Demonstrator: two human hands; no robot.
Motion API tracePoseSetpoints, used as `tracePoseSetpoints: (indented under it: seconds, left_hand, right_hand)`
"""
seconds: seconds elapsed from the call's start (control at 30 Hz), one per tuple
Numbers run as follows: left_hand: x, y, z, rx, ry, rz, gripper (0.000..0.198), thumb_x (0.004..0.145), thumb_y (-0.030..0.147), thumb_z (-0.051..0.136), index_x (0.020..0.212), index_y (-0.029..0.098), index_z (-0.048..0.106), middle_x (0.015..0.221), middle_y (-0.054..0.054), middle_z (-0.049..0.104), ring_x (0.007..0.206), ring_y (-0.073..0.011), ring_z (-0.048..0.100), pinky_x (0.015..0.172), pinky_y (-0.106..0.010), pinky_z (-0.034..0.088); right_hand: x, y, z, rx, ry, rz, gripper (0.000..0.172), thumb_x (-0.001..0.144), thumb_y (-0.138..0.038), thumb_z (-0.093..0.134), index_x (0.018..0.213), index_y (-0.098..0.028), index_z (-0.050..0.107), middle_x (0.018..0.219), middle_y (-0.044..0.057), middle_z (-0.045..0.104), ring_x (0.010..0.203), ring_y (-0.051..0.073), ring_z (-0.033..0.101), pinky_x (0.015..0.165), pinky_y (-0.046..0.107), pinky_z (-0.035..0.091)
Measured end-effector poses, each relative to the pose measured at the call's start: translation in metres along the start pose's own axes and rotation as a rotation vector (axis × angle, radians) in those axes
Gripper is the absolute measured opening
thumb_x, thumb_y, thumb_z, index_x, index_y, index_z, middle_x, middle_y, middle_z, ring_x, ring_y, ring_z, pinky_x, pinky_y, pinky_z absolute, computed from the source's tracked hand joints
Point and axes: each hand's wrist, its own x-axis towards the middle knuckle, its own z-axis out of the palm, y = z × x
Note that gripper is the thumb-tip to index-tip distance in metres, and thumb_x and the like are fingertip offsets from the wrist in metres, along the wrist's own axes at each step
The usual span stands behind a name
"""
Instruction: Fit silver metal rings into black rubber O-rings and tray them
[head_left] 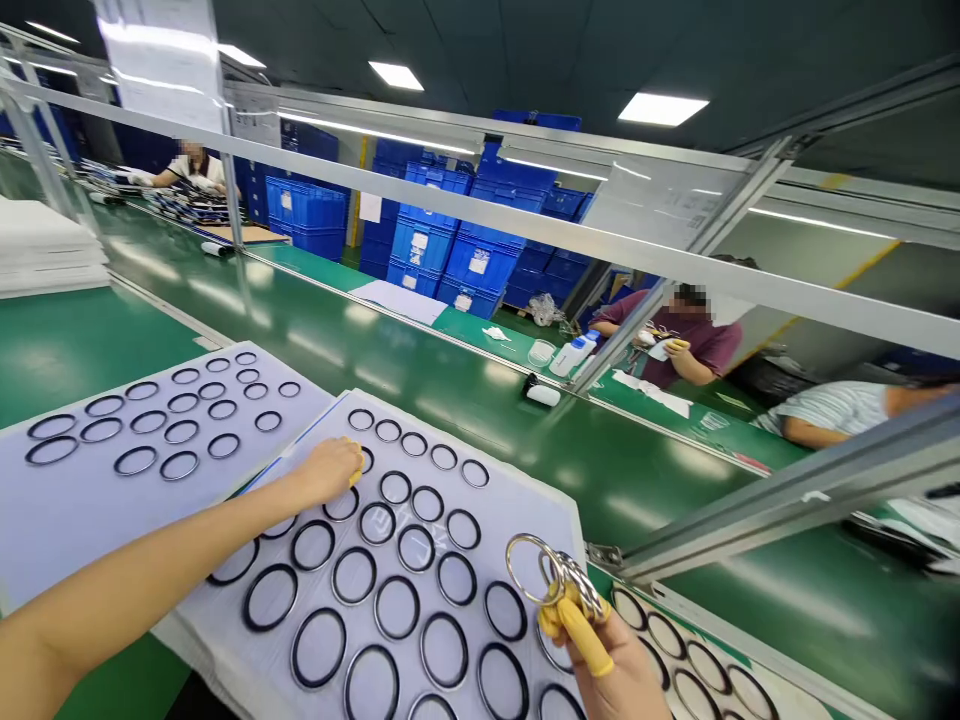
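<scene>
My left hand [328, 472] reaches over a white sheet [517, 500] with its fingers curled together at the edge of a black ring [367, 461]. The hand hides part of that ring, and a yellow finger cot shows on it. Rows of black rings with silvery inner edges [397, 608] lie flat on the sheet around it. In front of me at the right, my right hand [600, 650], also in yellow finger cots, grips a bunch of shiny silver metal rings [566, 578] above the sheet's right edge. One silver ring stands out from the bunch to the left.
A second sheet of black rings [180, 405] lies at left, and more rings [686, 650] lie at lower right. Beyond runs a green conveyor belt [450, 390] under a metal frame [465, 210]. Blue crates [424, 245] stand behind. Several people work across the belt.
</scene>
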Motion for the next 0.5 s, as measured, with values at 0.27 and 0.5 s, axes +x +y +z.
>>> tracePoseSetpoints:
  seconds: [0.27,0.5]
  left_hand:
    - [0.001,0.006,-0.006,-0.283,0.125,-0.010,0.013,0.085,0.019,0.052,0.073,0.016,0.059,0.087,-0.010,0.065,0.087,-0.0253,0.058,0.087,-0.042,0.043]
    - [-0.042,0.058,-0.032,-0.965,0.172,-0.080,0.037,0.092,0.051,0.047,0.088,0.018,0.062,0.086,-0.005,0.064,0.081,-0.0183,0.058,0.077,-0.029,0.047]
  right_hand:
    - [-0.062,-0.056,0.054,0.858,-0.011,0.311,0.028,0.065,-0.041,0.088,0.076,-0.019,0.075,0.063,0.000,0.068,0.056,0.007,0.054,0.058,0.019,0.043]
    - [-0.067,-0.050,0.059,0.904,-0.058,0.325,0.024,0.068,-0.038,0.086,0.078,-0.018,0.077,0.060,0.001,0.068,0.056,0.009,0.056,0.060,0.020,0.041]
